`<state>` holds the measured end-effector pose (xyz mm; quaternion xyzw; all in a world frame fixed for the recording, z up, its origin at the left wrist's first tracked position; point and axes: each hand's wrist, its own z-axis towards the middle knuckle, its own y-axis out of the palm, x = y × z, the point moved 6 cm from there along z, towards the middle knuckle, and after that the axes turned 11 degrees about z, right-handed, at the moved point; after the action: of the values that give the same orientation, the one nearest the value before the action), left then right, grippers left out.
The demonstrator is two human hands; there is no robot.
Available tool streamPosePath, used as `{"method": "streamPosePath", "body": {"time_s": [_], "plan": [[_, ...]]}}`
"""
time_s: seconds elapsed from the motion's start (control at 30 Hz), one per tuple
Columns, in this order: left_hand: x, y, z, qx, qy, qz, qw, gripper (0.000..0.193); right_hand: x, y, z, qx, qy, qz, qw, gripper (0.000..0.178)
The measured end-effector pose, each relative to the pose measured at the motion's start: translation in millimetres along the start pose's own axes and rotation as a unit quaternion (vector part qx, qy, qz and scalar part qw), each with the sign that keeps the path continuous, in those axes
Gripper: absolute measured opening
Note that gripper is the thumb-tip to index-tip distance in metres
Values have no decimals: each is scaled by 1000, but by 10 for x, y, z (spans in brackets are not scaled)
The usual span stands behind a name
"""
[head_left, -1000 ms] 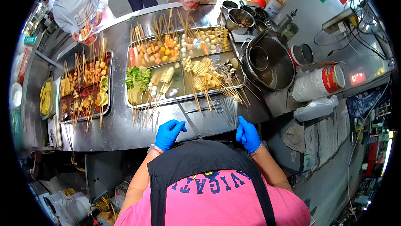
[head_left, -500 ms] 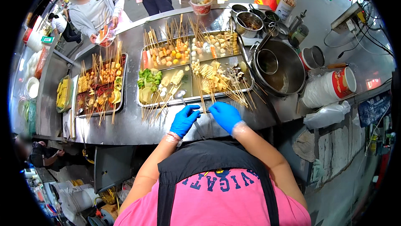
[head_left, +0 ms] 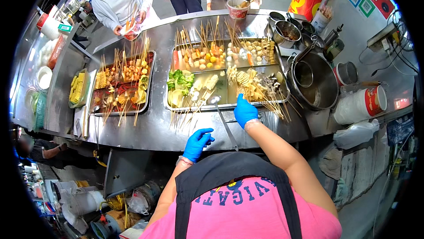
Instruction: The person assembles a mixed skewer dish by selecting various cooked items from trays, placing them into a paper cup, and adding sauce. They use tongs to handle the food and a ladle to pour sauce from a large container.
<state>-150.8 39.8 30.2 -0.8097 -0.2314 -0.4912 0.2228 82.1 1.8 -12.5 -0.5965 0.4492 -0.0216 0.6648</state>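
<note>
My right hand (head_left: 246, 111), in a blue glove, is at the near rim of the broth tray (head_left: 198, 109). Its fingers are drawn together against the sticks of the sliced-food skewers (head_left: 247, 83); whatever they pinch is hidden by the hand. My left hand (head_left: 197, 145), also gloved in blue, hovers over the counter's near edge, fingers loosely bent and apart, with nothing in it. Between the hands lies a long-handled metal spoon (head_left: 225, 126), its bowl at the tray rim. Leafy green skewers (head_left: 181, 82) fill the tray's near left compartment.
Left stands a second tray (head_left: 151, 75) of skewers in red broth, beside bagged yellow food (head_left: 78, 86). A deep pot (head_left: 329, 95) and a sauce pot (head_left: 286, 33) stand right. Customers stand beyond the counter, near a bowl (head_left: 237, 9) of food.
My right hand has moved forward to the skewer sticks at the tray rim. My left hand has drawn back from the tray toward me. The view has shifted, uncovering more of the spoon.
</note>
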Motion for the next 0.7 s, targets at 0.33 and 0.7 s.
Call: {"method": "streamPosePath", "body": {"time_s": [0.33, 0.7], "plan": [[-55, -48, 104, -45, 3, -13, 999, 29, 72, 1, -177, -50, 27, 41, 998, 50], [-128, -94, 114, -68, -10, -6, 998, 31, -49, 36, -218, -102, 25, -31, 994, 46]]}}
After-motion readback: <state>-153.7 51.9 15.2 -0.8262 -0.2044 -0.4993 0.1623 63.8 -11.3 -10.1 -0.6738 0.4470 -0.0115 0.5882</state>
